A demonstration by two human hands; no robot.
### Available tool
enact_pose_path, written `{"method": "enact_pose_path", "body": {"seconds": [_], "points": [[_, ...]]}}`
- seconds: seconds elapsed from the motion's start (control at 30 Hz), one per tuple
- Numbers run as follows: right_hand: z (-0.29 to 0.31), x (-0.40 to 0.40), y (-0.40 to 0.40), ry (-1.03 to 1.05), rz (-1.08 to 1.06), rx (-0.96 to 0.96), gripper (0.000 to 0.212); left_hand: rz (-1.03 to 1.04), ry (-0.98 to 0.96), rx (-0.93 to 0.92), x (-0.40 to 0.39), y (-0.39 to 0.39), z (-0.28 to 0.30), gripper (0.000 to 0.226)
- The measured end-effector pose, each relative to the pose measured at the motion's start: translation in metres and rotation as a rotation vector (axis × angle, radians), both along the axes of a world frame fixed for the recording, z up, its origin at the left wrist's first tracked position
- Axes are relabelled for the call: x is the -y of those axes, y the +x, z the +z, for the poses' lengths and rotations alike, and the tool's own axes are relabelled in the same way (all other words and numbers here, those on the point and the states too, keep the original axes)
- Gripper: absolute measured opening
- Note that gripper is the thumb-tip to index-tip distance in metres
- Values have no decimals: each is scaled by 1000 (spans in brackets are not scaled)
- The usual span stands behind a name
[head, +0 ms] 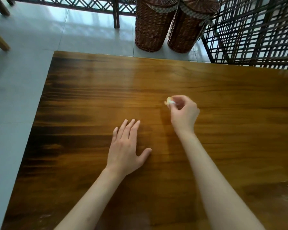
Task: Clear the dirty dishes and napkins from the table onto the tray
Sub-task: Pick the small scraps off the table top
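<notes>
Pinching a small crumpled white-and-orange scrap [169, 101], blurred and likely a napkin bit, the right hand [184, 113] hovered over the glossy wooden table [90, 90], while at its seven o'clock the left hand [126, 146] lay flat with straight fingers, and two wicker baskets [154, 25] stood at twelve o'clock.

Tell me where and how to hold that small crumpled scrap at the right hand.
Pinch the small crumpled white-and-orange scrap across its bulk, coming from above and the near right, as the right hand does. It is tiny and soft, so fingertips suffice. The left hand lies flat on the wooden table.
</notes>
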State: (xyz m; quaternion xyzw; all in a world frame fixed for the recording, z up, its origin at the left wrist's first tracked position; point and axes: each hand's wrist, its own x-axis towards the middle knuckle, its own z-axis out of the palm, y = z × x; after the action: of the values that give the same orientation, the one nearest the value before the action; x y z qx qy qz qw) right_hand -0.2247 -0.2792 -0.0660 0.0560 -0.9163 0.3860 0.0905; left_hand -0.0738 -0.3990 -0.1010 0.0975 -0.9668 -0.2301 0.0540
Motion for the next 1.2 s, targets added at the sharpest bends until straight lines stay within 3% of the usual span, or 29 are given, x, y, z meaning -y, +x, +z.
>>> {"method": "enact_pose_path", "body": {"seconds": [0.13,0.27,0.47,0.57,0.73,0.83,0.87,0.93,1.0,1.07,1.2], "points": [[-8,0,-40,74,-47,145,22,5,-3,5,-1,0,-1,82],[-23,8,-30,187,-36,124,21,7,-19,10,-2,-1,-2,80],[-23,23,33,202,338,58,28,6,-12,24,-1,0,-3,77],[-14,20,50,188,436,185,24,10,31,14,-1,1,1,75],[20,-35,53,-43,155,288,20,57,54,28,-6,13,17,77],[34,-66,70,-206,55,494,21,61,64,40,-16,31,27,76],[38,-73,73,-365,-2,622,22,65,75,41,-19,37,30,76],[51,-78,79,-893,-119,948,25,77,84,47,-26,50,35,75],[56,-82,85,-1265,-169,1105,28,100,81,52,-34,61,38,74],[59,-83,92,-1318,-125,1142,30,121,73,54,-40,71,41,73],[57,-85,105,-1184,-99,1119,31,153,77,53,-53,90,44,71]]}}
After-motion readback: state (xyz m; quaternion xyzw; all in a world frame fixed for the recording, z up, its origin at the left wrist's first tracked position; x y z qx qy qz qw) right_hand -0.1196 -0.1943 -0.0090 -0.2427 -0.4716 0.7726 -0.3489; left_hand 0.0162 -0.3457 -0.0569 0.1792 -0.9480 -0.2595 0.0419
